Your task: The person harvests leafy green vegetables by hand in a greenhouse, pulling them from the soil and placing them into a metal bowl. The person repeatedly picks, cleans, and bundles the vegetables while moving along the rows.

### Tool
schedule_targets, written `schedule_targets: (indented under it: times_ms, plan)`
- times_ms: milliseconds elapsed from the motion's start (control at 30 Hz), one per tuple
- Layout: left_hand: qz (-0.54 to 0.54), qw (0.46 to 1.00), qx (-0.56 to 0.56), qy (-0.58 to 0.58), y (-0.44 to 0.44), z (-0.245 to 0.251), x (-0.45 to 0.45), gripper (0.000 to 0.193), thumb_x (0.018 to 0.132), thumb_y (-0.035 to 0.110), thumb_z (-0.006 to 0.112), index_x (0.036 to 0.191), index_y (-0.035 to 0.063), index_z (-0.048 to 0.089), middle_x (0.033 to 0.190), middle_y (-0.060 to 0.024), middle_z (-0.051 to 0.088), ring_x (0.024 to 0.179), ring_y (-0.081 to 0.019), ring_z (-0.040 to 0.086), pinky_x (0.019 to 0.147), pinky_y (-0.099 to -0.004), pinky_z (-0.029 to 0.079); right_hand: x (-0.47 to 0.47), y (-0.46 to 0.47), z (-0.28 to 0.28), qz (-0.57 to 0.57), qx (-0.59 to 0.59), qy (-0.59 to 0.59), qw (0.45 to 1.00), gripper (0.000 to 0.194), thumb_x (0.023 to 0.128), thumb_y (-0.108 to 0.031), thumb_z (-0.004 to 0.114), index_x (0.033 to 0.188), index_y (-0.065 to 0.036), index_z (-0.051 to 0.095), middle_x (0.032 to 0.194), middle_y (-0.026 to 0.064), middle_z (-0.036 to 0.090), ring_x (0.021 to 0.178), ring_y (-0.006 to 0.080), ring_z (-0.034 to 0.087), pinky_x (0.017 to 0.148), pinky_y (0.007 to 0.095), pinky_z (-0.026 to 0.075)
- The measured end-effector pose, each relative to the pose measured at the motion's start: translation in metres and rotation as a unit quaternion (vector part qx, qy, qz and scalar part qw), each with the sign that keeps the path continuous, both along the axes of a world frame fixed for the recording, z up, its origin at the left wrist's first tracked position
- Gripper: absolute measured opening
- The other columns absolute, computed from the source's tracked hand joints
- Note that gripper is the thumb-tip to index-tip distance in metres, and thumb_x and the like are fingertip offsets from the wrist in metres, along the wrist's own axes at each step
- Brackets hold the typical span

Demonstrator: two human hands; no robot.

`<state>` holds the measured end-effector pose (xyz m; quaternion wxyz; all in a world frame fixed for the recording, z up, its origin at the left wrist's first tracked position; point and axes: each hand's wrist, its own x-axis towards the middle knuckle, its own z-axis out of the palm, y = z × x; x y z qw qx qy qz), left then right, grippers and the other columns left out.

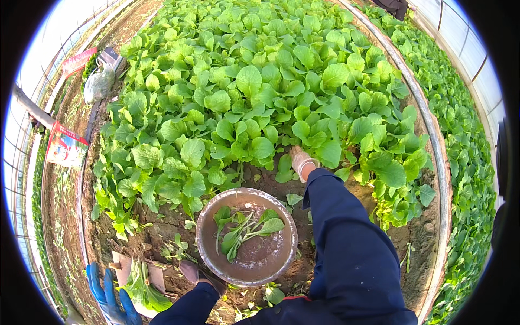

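My right hand [302,161], in a thin pale glove, reaches low among the leafy green plants [252,101] at the bed's near edge. Leaves and shade hide its fingertips, so its grip does not show. Just left of that arm, a worn round basin [206,252] rests on the soil with a few loose pulled greens [248,231] inside. At the lower left rim, my left hand [109,298] wears a blue glove, fingers spread, nothing in it. Beside it a bunch of greens [148,288] lies against a flat tan board [122,268], stems toward the bed.
A long grey pipe [440,170] borders the bed on the right, with more green rows [467,162] beyond. On the left are a printed packet [67,148] and a plastic bag [99,84]. My shoe [189,271] stands near the basin. A person [396,6] in dark clothing is far right.
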<state>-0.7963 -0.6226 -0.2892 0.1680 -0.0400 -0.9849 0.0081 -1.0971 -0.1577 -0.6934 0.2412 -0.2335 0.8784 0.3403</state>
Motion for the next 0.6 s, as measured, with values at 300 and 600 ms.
schedule_targets:
  times_ms: [300, 600]
  plan:
    - [-0.098, 0.96, 0.098, -0.243, 0.079, -0.048, -0.067, 0.036, 0.093, 0.015, 0.057, 0.128, 0.0061, 0.056, 0.138, -0.0202, 0.046, 0.13, -0.0392, 0.04, 0.106, -0.0471, 0.034, -0.026, 0.047, -0.065, 0.014, 0.127, 0.063, 0.99, 0.058, 0.092, -0.021, 0.048, 0.145, -0.001, 0.034, 0.151, 0.0133, 0.034, 0.132, 0.0308, 0.041, 0.104, 0.0509, 0.031]
    - [-0.137, 0.947, 0.153, -0.245, 0.078, -0.054, -0.064, 0.037, 0.094, 0.014, 0.055, 0.13, 0.0065, 0.054, 0.137, -0.0194, 0.048, 0.129, -0.0391, 0.042, 0.107, -0.0474, 0.033, -0.035, 0.051, -0.036, -0.031, 0.07, 0.06, 0.995, 0.045, 0.092, -0.022, 0.049, 0.134, -0.007, 0.05, 0.137, 0.0111, 0.052, 0.124, 0.0287, 0.049, 0.1, 0.052, 0.033]
